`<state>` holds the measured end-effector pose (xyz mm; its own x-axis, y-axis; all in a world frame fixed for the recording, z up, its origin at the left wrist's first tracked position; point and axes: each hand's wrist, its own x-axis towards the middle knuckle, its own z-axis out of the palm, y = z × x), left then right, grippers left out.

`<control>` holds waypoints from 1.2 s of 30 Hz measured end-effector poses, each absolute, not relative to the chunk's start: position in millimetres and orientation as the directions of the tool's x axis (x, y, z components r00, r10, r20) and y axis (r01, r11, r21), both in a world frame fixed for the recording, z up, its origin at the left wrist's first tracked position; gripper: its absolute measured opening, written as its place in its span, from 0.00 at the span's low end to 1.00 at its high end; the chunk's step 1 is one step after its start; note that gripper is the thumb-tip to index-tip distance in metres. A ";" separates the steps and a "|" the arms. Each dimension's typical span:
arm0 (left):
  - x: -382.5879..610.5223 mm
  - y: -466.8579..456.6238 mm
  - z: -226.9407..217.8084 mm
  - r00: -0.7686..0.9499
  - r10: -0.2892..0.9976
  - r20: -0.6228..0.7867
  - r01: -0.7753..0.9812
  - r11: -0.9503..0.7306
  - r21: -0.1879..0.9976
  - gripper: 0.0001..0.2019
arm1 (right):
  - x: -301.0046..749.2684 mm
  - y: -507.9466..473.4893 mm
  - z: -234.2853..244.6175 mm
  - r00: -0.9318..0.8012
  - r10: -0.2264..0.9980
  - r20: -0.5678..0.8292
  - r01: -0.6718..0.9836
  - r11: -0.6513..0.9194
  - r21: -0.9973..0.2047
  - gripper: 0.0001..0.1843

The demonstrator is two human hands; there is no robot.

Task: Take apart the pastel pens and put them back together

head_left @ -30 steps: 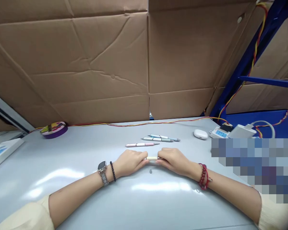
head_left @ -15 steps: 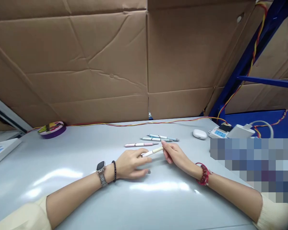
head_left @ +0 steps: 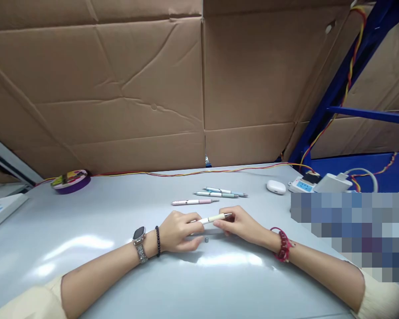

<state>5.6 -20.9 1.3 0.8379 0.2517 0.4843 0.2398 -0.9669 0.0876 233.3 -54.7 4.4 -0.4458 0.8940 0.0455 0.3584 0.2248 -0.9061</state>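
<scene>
My left hand (head_left: 181,231) is closed on the rear part of a white and cream pen (head_left: 213,219), thumb stretched out below it. The pen lies nearly level, its metal tip pointing right. Around that tip end my right hand (head_left: 237,223) is curled, index finger above and thumb below; the other fingers are partly hidden. A small grey metal piece (head_left: 206,239) stands on the table by my left thumb, apart from it. Behind the hands lie a pink and white pen (head_left: 194,202), a pale green and white pen (head_left: 216,194) and a blue and white pen (head_left: 226,192).
A white earbud case (head_left: 275,187) sits at the back right, beside a power strip (head_left: 301,185) with a white charger (head_left: 332,182). A purple tape roll (head_left: 71,182) lies at the back left. A twisted red-yellow wire (head_left: 173,173) runs before the cardboard wall (head_left: 136,88).
The pen's right end has dropped and its metal tip now shows between my right fingers, which have shifted down along it. My left thumb has drawn away from the small grey piece.
</scene>
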 end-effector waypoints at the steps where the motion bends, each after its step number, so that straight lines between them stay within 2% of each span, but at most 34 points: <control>1: 5.7 -20.6 0.5 0.839 0.257 0.480 0.247 -0.965 0.085 0.14 | 233.3 -54.6 4.4 -0.449 0.892 0.051 0.360 0.232 -0.904 0.20; 4: 5.8 -20.2 -0.2 0.839 0.287 0.463 0.281 -0.956 0.084 0.15 | 233.2 -54.7 3.9 -0.454 0.888 0.075 0.368 0.264 -0.892 0.20; 7: 6.7 -20.9 1.6 0.830 0.335 0.446 0.330 -0.939 0.092 0.14 | 232.4 -55.5 3.8 -0.427 0.896 0.123 0.354 0.291 -0.889 0.16; 12: 8.3 -21.4 5.5 0.773 0.429 0.468 0.427 -0.897 0.118 0.08 | 236.9 -49.7 2.8 -0.210 0.938 0.275 0.327 0.333 -0.885 0.16; 15: 8.1 -19.3 4.3 0.705 0.525 0.477 0.518 -0.840 0.158 0.14 | 246.0 -38.5 1.9 -0.054 0.935 0.350 0.360 0.345 -0.867 0.18; 17: 7.6 -16.6 1.8 0.669 0.622 0.407 0.593 -0.777 0.212 0.19 | 252.4 -30.0 1.3 -0.021 0.928 0.373 0.401 0.349 -0.847 0.17; 21: 7.0 -10.6 -4.2 0.633 0.725 0.273 0.664 -0.689 0.290 0.20 | 259.7 -17.7 -1.8 -0.067 0.913 0.401 0.510 0.377 -0.773 0.14; 28: 7.2 -10.8 -5.9 0.598 0.758 0.262 0.680 -0.652 0.335 0.15 | 260.5 -14.4 -13.6 -0.134 0.879 0.458 0.676 0.418 -0.607 0.09; 32: 7.0 -11.1 -7.0 0.591 0.760 0.270 0.672 -0.649 0.357 0.09 | 260.2 -16.4 -15.0 -0.156 0.847 0.509 0.735 0.444 -0.513 0.09; 36: 7.0 -8.0 -13.1 0.596 0.745 0.299 0.642 -0.666 0.380 0.05 | 256.2 -26.0 -9.1 -0.248 0.771 0.586 0.742 0.541 -0.397 0.12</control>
<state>7.0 -8.0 -13.1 0.5958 0.7454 0.2990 0.6425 -0.6657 0.3795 256.2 -26.0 -9.1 -0.2483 0.7712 0.5862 0.7417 0.5406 -0.3970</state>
